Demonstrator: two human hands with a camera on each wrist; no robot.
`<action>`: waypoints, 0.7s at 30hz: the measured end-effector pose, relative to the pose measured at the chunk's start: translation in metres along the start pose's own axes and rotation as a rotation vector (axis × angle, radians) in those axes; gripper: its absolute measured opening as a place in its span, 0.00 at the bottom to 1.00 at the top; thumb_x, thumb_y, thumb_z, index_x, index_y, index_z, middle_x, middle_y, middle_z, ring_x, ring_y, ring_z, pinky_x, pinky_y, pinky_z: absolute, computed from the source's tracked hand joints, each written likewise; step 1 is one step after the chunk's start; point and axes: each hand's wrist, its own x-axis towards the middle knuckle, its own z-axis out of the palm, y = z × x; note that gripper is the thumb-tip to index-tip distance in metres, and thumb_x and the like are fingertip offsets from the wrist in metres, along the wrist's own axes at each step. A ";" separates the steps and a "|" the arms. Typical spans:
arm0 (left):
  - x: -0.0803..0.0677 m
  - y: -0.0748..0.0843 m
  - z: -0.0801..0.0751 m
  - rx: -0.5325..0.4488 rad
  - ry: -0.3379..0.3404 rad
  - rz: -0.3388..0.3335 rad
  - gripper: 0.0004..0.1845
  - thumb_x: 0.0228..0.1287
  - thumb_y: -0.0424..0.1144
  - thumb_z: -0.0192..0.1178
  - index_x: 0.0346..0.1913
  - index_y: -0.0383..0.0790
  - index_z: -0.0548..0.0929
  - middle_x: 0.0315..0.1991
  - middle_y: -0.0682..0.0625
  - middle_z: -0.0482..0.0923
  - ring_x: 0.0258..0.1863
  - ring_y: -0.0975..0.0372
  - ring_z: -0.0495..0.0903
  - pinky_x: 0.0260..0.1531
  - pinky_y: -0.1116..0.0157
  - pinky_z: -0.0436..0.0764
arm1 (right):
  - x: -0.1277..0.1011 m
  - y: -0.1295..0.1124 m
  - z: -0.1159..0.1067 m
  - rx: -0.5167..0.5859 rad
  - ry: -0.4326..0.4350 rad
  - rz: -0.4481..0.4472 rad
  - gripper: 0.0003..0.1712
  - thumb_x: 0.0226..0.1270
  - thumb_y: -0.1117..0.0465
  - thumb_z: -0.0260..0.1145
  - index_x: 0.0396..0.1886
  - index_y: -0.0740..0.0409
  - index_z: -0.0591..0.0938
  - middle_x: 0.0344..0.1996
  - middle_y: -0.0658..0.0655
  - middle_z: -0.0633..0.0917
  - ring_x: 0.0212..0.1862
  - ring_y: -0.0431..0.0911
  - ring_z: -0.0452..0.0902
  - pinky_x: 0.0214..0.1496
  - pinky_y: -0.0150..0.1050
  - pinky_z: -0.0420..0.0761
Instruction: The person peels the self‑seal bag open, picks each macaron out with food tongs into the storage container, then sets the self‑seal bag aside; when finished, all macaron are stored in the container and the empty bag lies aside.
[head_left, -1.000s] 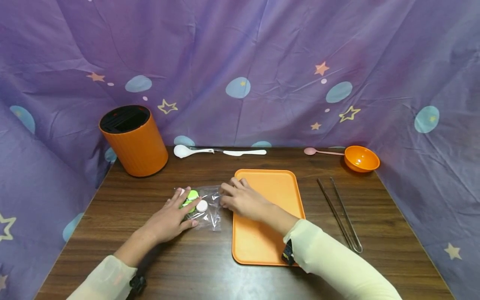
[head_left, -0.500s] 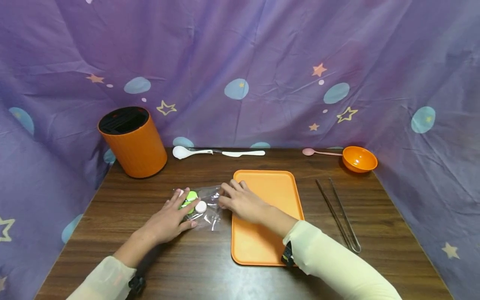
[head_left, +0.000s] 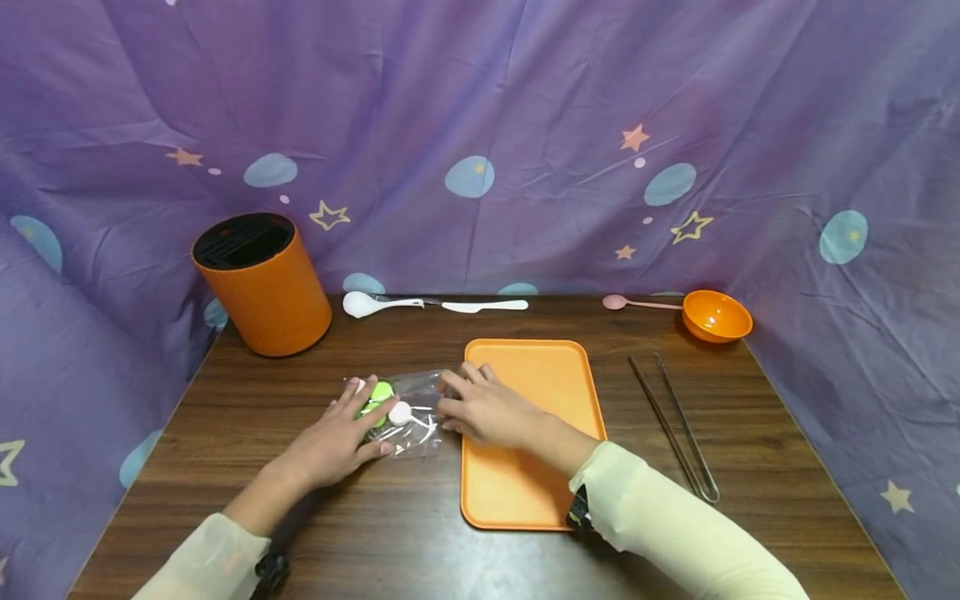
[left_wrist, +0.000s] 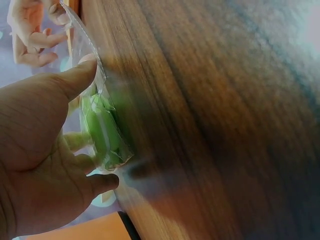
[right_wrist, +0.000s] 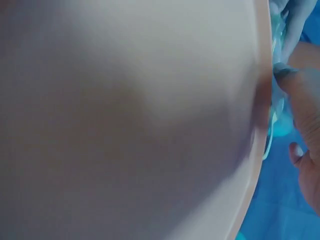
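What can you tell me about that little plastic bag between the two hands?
The bag is small, clear and crinkled, of thin shiny plastic, lying flat on the wooden table just left of the orange tray. Inside show bright green pieces and a pale pinkish round one. The left hand presses on its left part with spread fingers; the right hand holds its right edge.
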 end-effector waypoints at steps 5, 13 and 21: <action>0.000 0.001 -0.001 0.005 0.002 -0.001 0.39 0.83 0.54 0.62 0.88 0.47 0.64 0.90 0.29 0.47 0.88 0.29 0.46 0.80 0.27 0.61 | 0.009 -0.010 -0.005 0.014 -0.064 -0.020 0.07 0.81 0.47 0.71 0.51 0.38 0.90 0.66 0.48 0.81 0.61 0.48 0.72 0.58 0.46 0.75; 0.001 0.002 -0.001 0.005 0.001 0.004 0.38 0.83 0.52 0.62 0.88 0.45 0.65 0.89 0.28 0.48 0.88 0.28 0.47 0.80 0.27 0.60 | 0.003 -0.009 -0.010 0.031 -0.044 -0.027 0.02 0.77 0.48 0.74 0.42 0.37 0.89 0.64 0.48 0.82 0.59 0.47 0.72 0.55 0.45 0.74; 0.000 0.002 -0.001 0.008 0.009 0.011 0.38 0.83 0.52 0.62 0.87 0.45 0.65 0.89 0.28 0.48 0.88 0.28 0.47 0.79 0.25 0.61 | -0.010 -0.001 -0.014 0.095 0.002 -0.039 0.02 0.77 0.49 0.75 0.43 0.37 0.92 0.64 0.51 0.82 0.61 0.50 0.73 0.56 0.47 0.76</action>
